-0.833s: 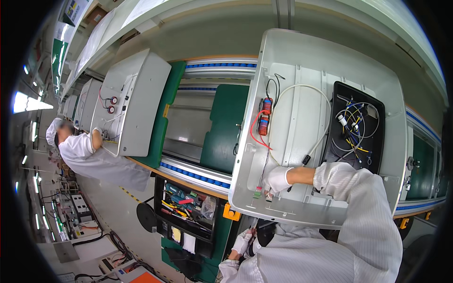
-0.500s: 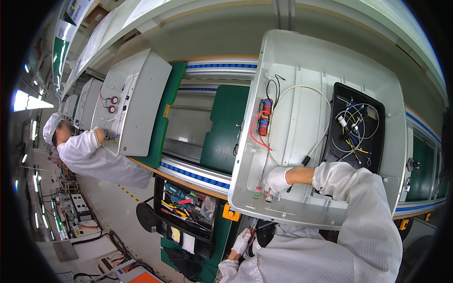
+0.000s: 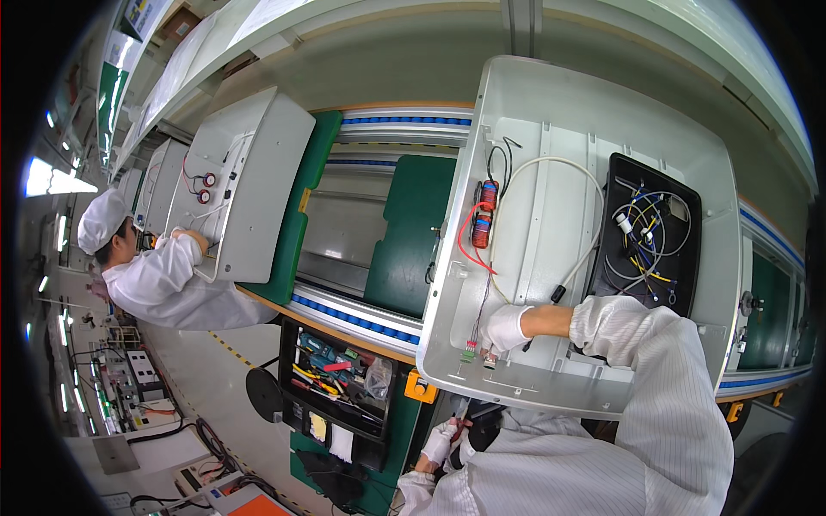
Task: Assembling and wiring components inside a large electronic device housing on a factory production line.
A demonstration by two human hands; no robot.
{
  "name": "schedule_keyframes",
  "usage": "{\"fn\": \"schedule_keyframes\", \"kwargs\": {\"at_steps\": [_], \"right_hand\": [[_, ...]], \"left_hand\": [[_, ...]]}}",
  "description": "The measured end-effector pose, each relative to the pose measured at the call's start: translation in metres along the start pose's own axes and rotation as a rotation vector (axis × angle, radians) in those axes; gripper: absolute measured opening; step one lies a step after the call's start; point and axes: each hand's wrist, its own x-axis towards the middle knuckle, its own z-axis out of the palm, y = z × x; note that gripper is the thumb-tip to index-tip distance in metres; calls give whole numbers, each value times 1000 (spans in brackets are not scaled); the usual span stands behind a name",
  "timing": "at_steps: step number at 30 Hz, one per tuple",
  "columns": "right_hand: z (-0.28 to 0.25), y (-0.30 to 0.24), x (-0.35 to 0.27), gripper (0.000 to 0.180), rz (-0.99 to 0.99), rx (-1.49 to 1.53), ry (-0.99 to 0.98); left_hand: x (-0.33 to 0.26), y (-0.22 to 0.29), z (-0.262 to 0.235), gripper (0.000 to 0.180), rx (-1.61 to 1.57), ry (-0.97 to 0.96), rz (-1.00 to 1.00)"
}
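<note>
My right hand (image 3: 503, 328), in a white glove, reaches into a large light-grey metal enclosure (image 3: 594, 391) at its near left corner. Its closed fingers press against the near wall, beside a small silver connector (image 3: 490, 361); whatever they pinch is mostly hidden. Just left of them is a green terminal connector (image 3: 468, 351) with thin wires running up from it. Below the enclosure's front edge, my left hand (image 3: 440, 443), also gloved, is closed around a slim tool with a red handle (image 3: 462, 422). That tool's kind is unclear.
Inside the enclosure lie two red-wrapped cylindrical parts (image 3: 484, 213), a looped white cable (image 3: 600, 202) and a black tray (image 3: 609, 249) of wires. A tool bin (image 3: 288, 378) stands lower left. Along the roller conveyor (image 3: 361, 327), a co-worker (image 3: 155, 275) works at another enclosure (image 3: 284, 146).
Both my hands stay nearly where they were. The co-worker at the left has shifted their head and moved an arm at the other enclosure.
</note>
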Motion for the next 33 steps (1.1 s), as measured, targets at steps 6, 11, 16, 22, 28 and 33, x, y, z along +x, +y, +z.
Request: {"fn": "schedule_keyframes", "kwargs": {"at_steps": [6,11,16,22,28,33], "right_hand": [[3,5,5,27,-27,1,-8],[-8,-2,3,26,-8,-8,-39],[-6,3,5,28,24,-40,-89],[2,6,10,28,-6,35,-76],[-8,0,8,27,46,22,-116],[-3,3,15,28,98,-36,-217]], "left_hand": [[-6,0,23,19,17,187,170],[-6,-7,33,14,241,491,415],[-13,18,31,24,90,251,285],[-1,26,13,46,-191,-270,-235],[4,11,35,47,241,230,61],[18,-9,34,47,356,321,121]]}}
